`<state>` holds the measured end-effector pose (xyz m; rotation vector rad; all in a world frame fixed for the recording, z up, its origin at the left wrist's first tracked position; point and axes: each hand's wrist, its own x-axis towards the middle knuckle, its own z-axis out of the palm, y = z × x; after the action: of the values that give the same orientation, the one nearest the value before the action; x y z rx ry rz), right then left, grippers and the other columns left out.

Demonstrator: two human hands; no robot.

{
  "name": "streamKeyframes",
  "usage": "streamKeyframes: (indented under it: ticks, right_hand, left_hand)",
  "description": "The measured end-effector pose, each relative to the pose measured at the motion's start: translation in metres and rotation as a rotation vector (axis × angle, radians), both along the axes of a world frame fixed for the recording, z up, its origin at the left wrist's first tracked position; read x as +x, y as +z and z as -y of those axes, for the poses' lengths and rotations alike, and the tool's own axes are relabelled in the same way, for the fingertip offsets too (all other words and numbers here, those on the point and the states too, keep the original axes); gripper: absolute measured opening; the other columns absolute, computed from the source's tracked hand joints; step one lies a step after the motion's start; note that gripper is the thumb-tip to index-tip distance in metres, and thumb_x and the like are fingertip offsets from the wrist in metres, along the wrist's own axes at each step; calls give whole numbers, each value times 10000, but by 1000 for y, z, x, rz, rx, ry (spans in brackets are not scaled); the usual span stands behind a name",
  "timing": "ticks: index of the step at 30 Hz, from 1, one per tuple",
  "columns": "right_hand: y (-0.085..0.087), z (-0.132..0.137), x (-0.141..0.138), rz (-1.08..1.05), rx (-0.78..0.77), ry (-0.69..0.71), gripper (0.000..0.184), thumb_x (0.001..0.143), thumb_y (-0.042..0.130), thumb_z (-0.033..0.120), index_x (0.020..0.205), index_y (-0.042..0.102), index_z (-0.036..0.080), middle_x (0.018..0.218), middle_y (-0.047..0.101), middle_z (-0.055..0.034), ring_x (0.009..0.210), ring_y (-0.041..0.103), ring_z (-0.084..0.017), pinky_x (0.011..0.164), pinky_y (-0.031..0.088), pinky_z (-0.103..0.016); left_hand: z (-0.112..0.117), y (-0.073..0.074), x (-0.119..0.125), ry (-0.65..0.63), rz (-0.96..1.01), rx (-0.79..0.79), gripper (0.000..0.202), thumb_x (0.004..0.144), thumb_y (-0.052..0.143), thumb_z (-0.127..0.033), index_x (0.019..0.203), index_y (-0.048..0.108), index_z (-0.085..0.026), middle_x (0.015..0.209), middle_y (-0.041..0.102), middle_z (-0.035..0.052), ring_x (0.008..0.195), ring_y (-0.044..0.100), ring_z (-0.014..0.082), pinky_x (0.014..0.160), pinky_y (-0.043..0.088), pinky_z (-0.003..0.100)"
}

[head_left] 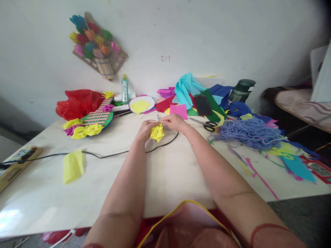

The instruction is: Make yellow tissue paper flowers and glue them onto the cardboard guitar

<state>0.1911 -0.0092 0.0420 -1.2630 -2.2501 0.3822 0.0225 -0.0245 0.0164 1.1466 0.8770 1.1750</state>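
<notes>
While left hand (pixel 145 131) pinches yellow flower (pixel 157 133), right hand (pixel 175 121) pinches its top.

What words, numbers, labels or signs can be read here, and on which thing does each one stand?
"217", handwritten in red on the wall.
Green bottle: printed label, too small to read.
Dark green jar: white label, too small to read.
Red printed piece at the right edge: too blurred to read.

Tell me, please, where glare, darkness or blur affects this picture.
Head view: glare brightens the table at lower left; head view: the upper-right corner goes dark; head view: the flower wall hanging looks soft, and fine folds in the hand-held yellow rosette blur together.
</notes>
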Motion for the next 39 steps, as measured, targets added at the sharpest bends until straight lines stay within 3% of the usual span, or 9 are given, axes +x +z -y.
streamKeyframes:
  ticks: [17, 31, 39]
  right_hand:
    - [6, 3, -4, 39, 50, -81, 227, 847, 606, 243, 988, 783, 259, 995, 769, -16, 935, 681, -166, 761, 472, -236]
    - [3, -5, -1, -170, -78, -56, 170, 731, 663, 183, 822, 805, 209, 779, 755, 0, 794, 686, -160, 701, 495, -231]
    - [-2, -11, -2, -223, 11, -5, 126, 669, 686, 126, 697, 794, 185, 803, 744, -24, 803, 670, -164, 737, 503, -238]
  left_hand:
    - [0, 0, -1, -50, 7, 12, 215, 564, 730, -292, 664, 645, -123, 576, 662, 52, 516, 623, 176, 542, 483, 275]
    - [-5, -5, 1, -40, -17, -3, 180, 550, 715, -246, 669, 652, -125, 593, 657, 38, 519, 610, 156, 526, 455, 252]
    - [-3, -2, 3, -49, -19, -8, 184, 529, 720, -264, 632, 637, -137, 583, 660, 42, 517, 612, 164, 525, 456, 260]
